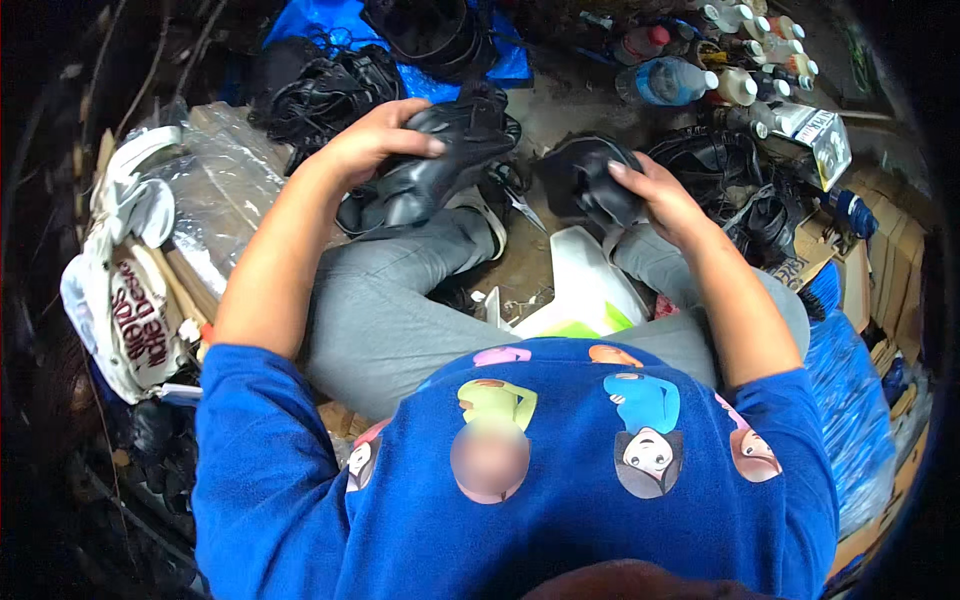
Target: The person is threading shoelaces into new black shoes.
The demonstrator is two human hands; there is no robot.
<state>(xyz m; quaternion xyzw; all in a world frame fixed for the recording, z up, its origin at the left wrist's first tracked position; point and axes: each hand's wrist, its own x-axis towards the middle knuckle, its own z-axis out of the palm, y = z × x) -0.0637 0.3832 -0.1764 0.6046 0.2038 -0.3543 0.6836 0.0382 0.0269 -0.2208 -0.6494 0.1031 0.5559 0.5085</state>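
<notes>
Head view, looking down: person sits on the floor (560, 100) in grey trousers and a blue sweater with cartoon figures, legs bent, clutter all round. Left hand (375, 140) is closed over a black shoe (440, 160), fingers curled across its top, thumb side toward the body; the shoe sits above the left knee, tilted, toe end pointing up-right. Right hand (655, 195) has its grip shut on a second black piece (585, 180), dark and rounded, thumb pressed on its upper face; cannot tell if it is a shoe or a loose upper. Both pieces are held apart, a gap of floor between them. White plastic sheet (585, 285) lies between the knees, a green scrap at its lower edge. Pile of black shoe parts (320, 90) behind the left hand, on blue tarp (320, 25). More black straps and parts (740, 180) just right of the right hand. Bottles (675, 80) clustered top right, one clear with blue label, several small white-capped ones near it. Small box (820, 135) beside the bottles. White bag with red print (125, 310) at far left, next to clear plastic wrap (215, 180). Blue bag (850, 400) at right edge.
</notes>
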